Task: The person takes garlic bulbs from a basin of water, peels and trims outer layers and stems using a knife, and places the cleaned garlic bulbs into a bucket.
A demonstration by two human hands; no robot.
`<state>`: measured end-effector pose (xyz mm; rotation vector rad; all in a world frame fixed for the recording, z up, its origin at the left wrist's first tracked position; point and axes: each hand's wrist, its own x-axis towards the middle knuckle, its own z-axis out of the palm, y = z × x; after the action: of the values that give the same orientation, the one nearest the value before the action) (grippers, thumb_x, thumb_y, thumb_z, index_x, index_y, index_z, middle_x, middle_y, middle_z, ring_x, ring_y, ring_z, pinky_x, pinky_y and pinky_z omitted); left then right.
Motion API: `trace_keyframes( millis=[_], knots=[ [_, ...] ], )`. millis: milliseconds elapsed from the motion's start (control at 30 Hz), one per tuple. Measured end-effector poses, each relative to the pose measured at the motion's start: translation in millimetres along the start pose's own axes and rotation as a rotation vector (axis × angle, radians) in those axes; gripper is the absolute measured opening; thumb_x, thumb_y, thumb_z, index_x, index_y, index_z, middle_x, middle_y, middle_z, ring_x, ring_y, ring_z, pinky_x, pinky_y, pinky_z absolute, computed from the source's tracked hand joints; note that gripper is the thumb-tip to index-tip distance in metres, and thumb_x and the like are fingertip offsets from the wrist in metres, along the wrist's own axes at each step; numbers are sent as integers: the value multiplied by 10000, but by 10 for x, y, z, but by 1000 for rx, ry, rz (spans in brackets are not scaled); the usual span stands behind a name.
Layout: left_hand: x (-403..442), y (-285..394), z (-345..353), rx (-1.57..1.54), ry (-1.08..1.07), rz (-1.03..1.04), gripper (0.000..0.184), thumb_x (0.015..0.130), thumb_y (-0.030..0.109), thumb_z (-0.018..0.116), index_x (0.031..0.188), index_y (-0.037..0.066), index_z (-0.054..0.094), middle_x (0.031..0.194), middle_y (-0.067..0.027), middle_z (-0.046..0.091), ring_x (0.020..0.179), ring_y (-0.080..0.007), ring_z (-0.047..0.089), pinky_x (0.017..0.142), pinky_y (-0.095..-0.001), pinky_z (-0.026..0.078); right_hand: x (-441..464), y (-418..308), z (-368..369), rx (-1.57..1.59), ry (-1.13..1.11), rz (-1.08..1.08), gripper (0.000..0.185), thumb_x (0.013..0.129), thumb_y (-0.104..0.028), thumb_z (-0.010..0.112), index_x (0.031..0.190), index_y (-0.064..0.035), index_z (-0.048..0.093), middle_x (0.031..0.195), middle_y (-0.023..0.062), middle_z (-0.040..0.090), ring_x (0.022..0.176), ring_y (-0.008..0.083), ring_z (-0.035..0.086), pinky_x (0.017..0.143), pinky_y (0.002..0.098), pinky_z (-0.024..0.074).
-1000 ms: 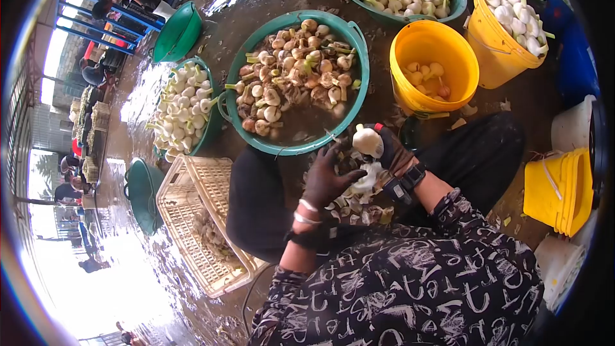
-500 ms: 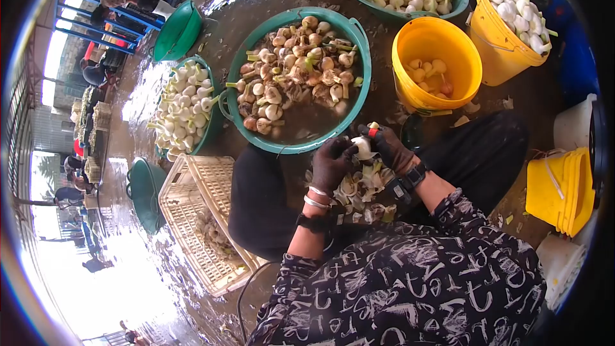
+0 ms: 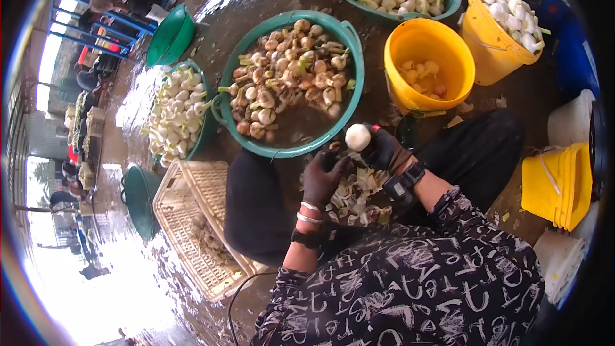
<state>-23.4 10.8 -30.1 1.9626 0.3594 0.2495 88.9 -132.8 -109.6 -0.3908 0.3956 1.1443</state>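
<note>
My right hand (image 3: 387, 149), in a dark glove with red at a fingertip, holds a white garlic bulb (image 3: 357, 137) near the front rim of a green basin (image 3: 359, 83). Just left of the bulb, my left hand (image 3: 322, 178), also gloved, has its thumb and fingers apart; a small brown bit shows by its fingertips. Brown unpeeled bulbs (image 3: 301, 67) fill much of the basin. Below my hands lies a heap of loose skins (image 3: 360, 195) between my legs.
A yellow bucket (image 3: 461, 57) holding a few bulbs stands beyond my right hand. Another yellow bucket (image 3: 487, 57) and a green tub (image 3: 453, 1) hold white bulbs. A cream crate (image 3: 186, 218) lies left of my leg. People work at the far left.
The bulb was between both hands half a second ago; now it is in my right hand alone, its round white side showing. My left hand has moved slightly down and away from it.
</note>
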Motion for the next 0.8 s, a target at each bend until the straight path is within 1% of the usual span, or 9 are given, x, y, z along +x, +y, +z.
trace_keyframes(
  millis=[67,100,200,333,400,567,667,733,800],
  knots=[
    [79,-132,17,-51,-153,-219,207,834,163,650,907,-31,640,733,-46,644,653,-87,568,599,-233,455,-43,-79,-167,-171,-145,-4,369,916,-396,487,1084,-76,562,908,66,646,640,100,600,491,207,479],
    [59,-207,39,-18,-155,-179,208,832,159,649,918,-30,641,741,-47,645,652,-85,568,598,-233,457,-119,-82,-230,-760,-38,-412,340,910,-356,503,1087,-73,566,903,61,640,679,112,600,546,228,485],
    [17,-263,55,1,-147,-186,234,822,157,650,972,-23,643,782,-62,657,664,-93,578,611,-243,471,-344,-421,93,-1136,244,-560,271,891,-215,530,1100,-47,570,904,48,608,787,158,579,686,276,468],
    [-12,-531,22,113,-230,-136,277,822,178,651,1031,-3,631,856,-131,675,748,-154,638,657,-291,491,-691,-1109,647,-1682,346,-1037,279,929,-205,462,1144,-55,556,831,2,568,667,74,505,590,221,408],
    [-44,-684,40,181,-262,-128,283,821,196,651,1021,-3,632,878,-162,674,792,-219,661,683,-325,497,-719,-1618,542,-1609,272,-1212,280,927,-191,450,1150,-55,551,763,1,555,609,49,481,552,208,387],
    [-57,-753,56,216,-395,-280,329,804,235,657,1026,-6,624,911,-190,665,864,-299,651,745,-353,493,-1180,-2648,1078,-1306,561,-933,346,841,-189,541,1157,-50,551,652,31,538,563,121,513,537,253,422],
    [-49,-808,83,136,-393,-333,344,793,235,664,1038,-3,625,946,-188,661,898,-307,642,781,-357,487,-1323,-2867,1207,-2137,778,-1557,339,781,-157,576,1097,-34,576,677,93,596,592,185,573,557,302,453],
    [-13,-904,93,118,-401,-383,334,795,221,664,1035,-8,627,960,-185,661,907,-289,645,793,-348,484,-1252,-3139,1015,-1864,569,-1369,241,815,-153,530,1016,-38,600,633,92,588,586,177,584,544,285,451],
    [-14,-1034,102,129,-404,-418,284,828,172,636,1029,-27,613,950,-166,670,897,-226,646,773,-314,484,-1265,-2980,1215,-2092,873,-955,213,873,-187,478,933,-34,614,583,57,567,525,153,564,511,261,441]
  ],
)
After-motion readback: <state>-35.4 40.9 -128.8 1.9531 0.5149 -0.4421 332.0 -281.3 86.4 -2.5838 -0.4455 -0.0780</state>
